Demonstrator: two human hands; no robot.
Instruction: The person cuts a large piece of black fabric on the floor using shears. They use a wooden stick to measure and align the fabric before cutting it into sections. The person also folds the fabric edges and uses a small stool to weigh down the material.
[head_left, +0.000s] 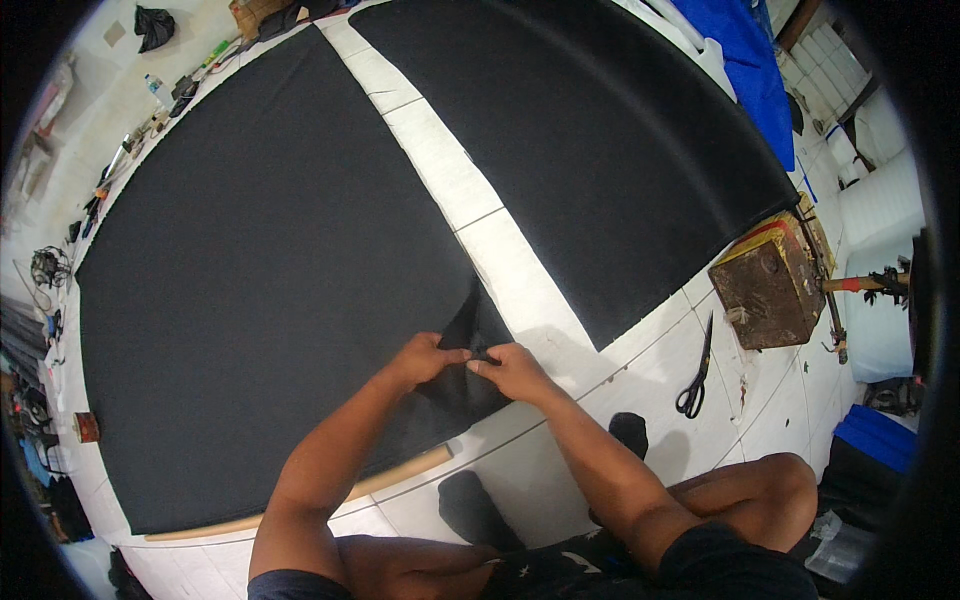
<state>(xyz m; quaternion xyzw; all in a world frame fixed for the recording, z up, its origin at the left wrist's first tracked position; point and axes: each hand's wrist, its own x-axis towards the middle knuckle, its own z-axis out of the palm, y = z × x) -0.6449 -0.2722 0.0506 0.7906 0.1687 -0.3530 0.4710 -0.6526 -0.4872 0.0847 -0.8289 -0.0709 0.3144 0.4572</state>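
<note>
Left hand (424, 362), right hand (514, 373) close together, pinching gathered black sheet (260, 250); scissors (703, 368) lying rightward.

Likely a workshop: the nearer black sheet (260, 260) lies spread over white floor tiles (640, 378). Right of that sheet are scissors (701, 378) and a worn brown box (765, 295); beyond its far-left edge, a bottle (158, 92).

And here's the big black sheet (270, 260), matte and plain, spread broad and mostly flat across the left and centre of the frame. Its long right edge slants from the top down to lower centre, and right there, near the corner, the smoothness breaks: the edge is pinched up and gathered into a raised fold, with soft creases fanning out just below it!
</note>
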